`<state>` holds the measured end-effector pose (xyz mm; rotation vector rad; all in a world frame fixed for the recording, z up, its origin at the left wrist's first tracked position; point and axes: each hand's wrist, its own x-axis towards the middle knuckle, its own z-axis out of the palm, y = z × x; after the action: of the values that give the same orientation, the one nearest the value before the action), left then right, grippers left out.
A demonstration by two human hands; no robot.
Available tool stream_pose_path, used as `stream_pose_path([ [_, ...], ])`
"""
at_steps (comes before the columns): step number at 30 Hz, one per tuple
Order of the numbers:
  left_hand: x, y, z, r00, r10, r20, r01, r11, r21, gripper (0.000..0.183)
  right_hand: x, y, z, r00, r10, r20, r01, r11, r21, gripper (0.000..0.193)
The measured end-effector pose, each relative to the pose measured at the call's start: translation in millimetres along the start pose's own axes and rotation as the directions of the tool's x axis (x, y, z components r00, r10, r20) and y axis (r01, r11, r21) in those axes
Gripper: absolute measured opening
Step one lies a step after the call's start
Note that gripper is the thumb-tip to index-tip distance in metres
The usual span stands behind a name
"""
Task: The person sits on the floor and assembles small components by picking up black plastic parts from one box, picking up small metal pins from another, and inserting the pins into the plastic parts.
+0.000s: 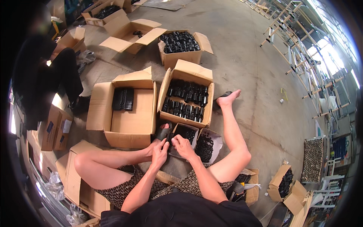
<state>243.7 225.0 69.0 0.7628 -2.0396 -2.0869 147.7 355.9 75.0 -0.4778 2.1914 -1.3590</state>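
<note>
Between my bent legs, my left hand (160, 152) is closed on a small black plastic part (170, 137), which stands up from its fingertips. Close beside it, my right hand (183, 146) has its fingers pinched together near the part; whatever they hold is too small to make out. Just past the hands lies a small tray of black pieces (186, 132). Right of it is a pale open carton (216, 146) filled with tiny black pieces (204, 147). Farther out, an open cardboard box (130, 140) holds a neat stack of black parts (123, 99) in its far left corner.
Beside that box stands another carton (183, 118) with rows of black parts. Beyond them are a full carton (181, 58) and an open-flapped box (128, 44). A person in dark clothes (41, 75) sits at left. Metal-tube frames (302, 49) stand at right.
</note>
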Motion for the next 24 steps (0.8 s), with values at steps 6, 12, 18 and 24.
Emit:
stream_pose_path([
  [6, 0.3, -16.3, 3.2, 1.000, -0.019, -0.023, 0.018, 1.000, -0.017, 0.041, -6.3, -1.0, 0.8, 0.997, -0.073, -0.031, 0.070, 0.993, -0.091, 0.031],
  [12, 1.9, -8.0, 2.3, 0.996, -0.091, 0.001, 0.090, 0.987, -0.131, 0.042, 1.9, -2.6, -2.9, 1.000, 0.013, 0.022, -0.010, 0.994, -0.108, 0.025],
  [18, 7.9, -10.5, 4.0, 0.991, -0.134, -0.016, 0.131, 0.982, -0.137, 0.038, 4.8, -8.0, 1.2, 0.994, -0.111, -0.013, 0.107, 0.977, -0.183, 0.028],
  [24, 20.6, -13.3, 1.1, 0.996, -0.065, -0.069, 0.048, 0.973, -0.227, 0.034, 26.4, -4.3, 8.3, 0.964, 0.236, 0.123, -0.255, 0.952, 0.168, 0.044],
])
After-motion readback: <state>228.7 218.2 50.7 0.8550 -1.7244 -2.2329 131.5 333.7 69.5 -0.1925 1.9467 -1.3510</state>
